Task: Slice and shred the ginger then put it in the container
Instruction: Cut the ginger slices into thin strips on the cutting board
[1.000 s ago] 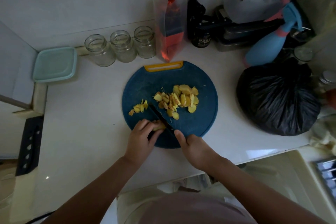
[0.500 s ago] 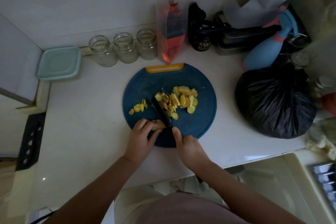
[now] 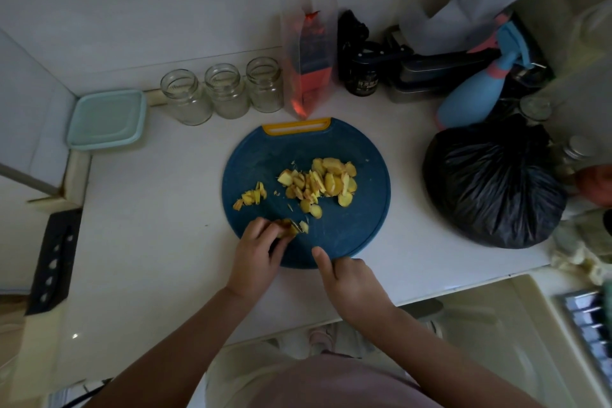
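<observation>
Pulled back off the ginger slices (image 3: 326,182), the knife (image 3: 294,225) is now only a dark blur at lower centre. The blue cutting board (image 3: 357,235) sits mid-frame. The right hand (image 3: 347,281) curls round the hidden handle, thumb out; the left hand (image 3: 255,255) pinches a ginger piece (image 3: 286,228). Slices pile mid-board, shreds (image 3: 250,197) to their left.

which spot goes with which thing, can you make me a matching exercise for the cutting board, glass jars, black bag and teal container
1 cutting board
2 glass jars
3 black bag
4 teal container

a far left corner of the counter
b right of the board
c centre, under the ginger slices
d row behind the board, to its left

Pairs: 1-c, 2-d, 3-b, 4-a
</observation>
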